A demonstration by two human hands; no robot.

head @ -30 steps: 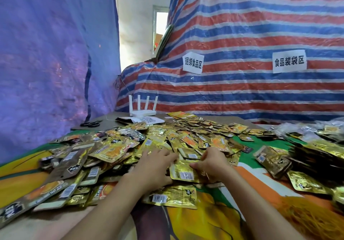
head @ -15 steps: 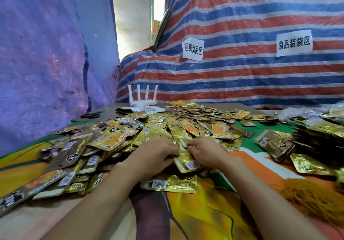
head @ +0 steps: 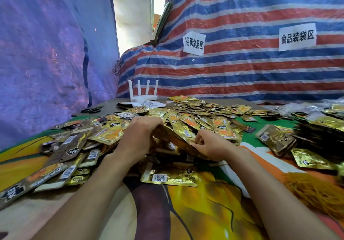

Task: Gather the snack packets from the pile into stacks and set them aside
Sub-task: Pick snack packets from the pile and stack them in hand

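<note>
The left hand [head: 136, 139] is curling over a bundle of packets [head: 171, 137] and the right hand [head: 212, 147] is pinching its edge, likely squaring it into a stack, at the near side of the pile [head: 204, 117] on the counter [head: 204, 211].

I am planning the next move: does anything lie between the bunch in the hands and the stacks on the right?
Yes. The left hand and right hand hold the bunch; between it and the stacks lie loose brown packets and a gold packet. Lifting over them probably clears both.
</note>
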